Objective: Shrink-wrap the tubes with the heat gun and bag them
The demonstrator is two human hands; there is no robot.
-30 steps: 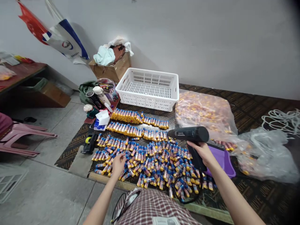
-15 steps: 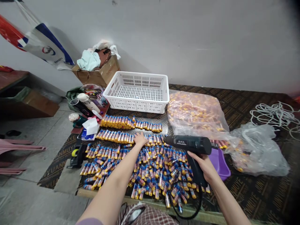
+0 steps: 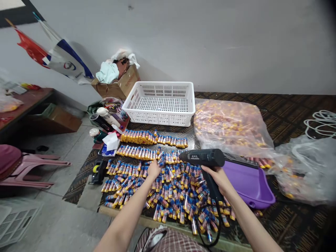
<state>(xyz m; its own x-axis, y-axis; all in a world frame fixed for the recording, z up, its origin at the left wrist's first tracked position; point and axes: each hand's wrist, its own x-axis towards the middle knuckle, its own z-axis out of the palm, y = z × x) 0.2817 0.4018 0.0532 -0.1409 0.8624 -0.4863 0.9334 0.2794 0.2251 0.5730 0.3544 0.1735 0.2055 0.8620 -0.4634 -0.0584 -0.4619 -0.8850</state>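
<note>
A wide spread of small blue-and-yellow tubes [image 3: 168, 189] covers the board in front of me; two neat rows [image 3: 152, 138] lie at its far side. My left hand [image 3: 154, 168] reaches into the spread, fingers closed around a few tubes near the second row. My right hand [image 3: 217, 177] grips the handle of a black heat gun [image 3: 202, 157], whose nozzle points left over the tubes. The gun's black cord [image 3: 210, 231] loops down toward me.
An empty white slotted basket [image 3: 160, 103] stands behind the rows. A clear bag of orange-yellow tubes [image 3: 231, 122] lies right, with a purple tray [image 3: 249, 183] and more plastic bags [image 3: 304, 168]. Bottles, tissue and a tape dispenser [image 3: 97, 171] crowd the left edge; a pink chair [image 3: 31, 168] stands on the floor.
My left hand went from the near-left tubes up to the second row, then drew back slightly and closed on tubes. The heat gun stayed over the spread, shifting little.
</note>
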